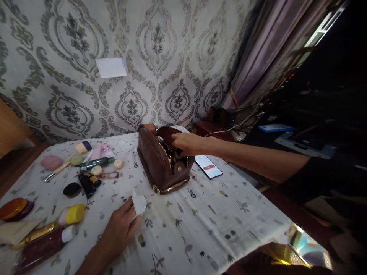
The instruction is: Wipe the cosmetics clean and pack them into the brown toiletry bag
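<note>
A brown leather toiletry bag (151, 158) stands unzipped on the patterned tablecloth (212, 229). My right hand (183, 143) reaches over its far right side, fingers at the raised flap by the opening. Whether those fingers grip the flap or something inside is hidden. My left hand (123, 225) is low over the cloth, in front of the bag. Between its thumb and fingers it pinches a crumpled white tissue (139, 203). A phone (208, 167) with a lit screen lies just right of the bag.
Several cosmetics lie on the left: a pink sponge (52, 162), a makeup brush (57, 170), a black round jar (72, 189), a yellow-capped bottle (71, 214) and a dark red bottle (43, 248). Behind the table rises a patterned wall (157, 88); a purple curtain (258, 57) hangs right.
</note>
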Demonstrator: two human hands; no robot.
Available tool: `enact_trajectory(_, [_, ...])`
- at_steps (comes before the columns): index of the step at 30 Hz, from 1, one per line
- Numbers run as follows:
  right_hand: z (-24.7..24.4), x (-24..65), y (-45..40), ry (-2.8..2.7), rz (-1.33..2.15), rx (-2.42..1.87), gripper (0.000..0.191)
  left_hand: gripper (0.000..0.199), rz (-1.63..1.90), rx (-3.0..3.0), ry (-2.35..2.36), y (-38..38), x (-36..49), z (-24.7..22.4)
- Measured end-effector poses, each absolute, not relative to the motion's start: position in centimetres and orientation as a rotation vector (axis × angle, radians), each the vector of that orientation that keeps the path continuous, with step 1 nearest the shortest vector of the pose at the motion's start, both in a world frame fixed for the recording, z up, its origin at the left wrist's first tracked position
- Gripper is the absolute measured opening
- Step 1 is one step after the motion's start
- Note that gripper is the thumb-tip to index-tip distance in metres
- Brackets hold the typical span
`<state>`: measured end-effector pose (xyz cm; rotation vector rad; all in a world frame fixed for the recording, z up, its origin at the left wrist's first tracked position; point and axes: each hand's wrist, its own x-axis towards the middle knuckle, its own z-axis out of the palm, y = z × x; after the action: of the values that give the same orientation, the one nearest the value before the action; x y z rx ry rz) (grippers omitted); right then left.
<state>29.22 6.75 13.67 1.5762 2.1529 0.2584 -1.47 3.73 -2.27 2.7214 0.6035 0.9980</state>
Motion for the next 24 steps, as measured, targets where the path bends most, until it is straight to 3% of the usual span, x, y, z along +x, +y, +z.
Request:
enact_trajectory(4, [14.7,29.2,6.5,2.210,0.198,1.621,0.039,0.023,0.999,2.735,0.569,3.7,-1.4,-2.1])
enact_trajectory(12, [13.5,30.6,7.7,2.325,0.117,1.590,0.022,0.020,0.972,2.740,0.551,3.9,-1.6,-2.7])
enact_trajectory(24, [13.2,29.2,8.4,2.387,0.112,1.515,0.024,0.023,0.861,2.718,0.611,4.0,-1.8,-3.1])
